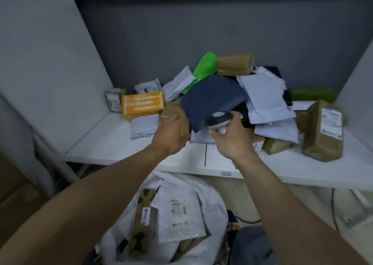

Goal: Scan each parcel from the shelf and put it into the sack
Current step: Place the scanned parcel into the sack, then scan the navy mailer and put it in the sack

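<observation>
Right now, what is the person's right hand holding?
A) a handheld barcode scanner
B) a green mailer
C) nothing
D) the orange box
A: the right hand grips a handheld barcode scanner by its handle; the left hand holds a brown paper parcel.

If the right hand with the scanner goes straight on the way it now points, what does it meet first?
Most likely the dark blue mailer: the scanner in the right hand points at its lower edge. Depth is unclear, so I cannot tell whether they touch.
</observation>
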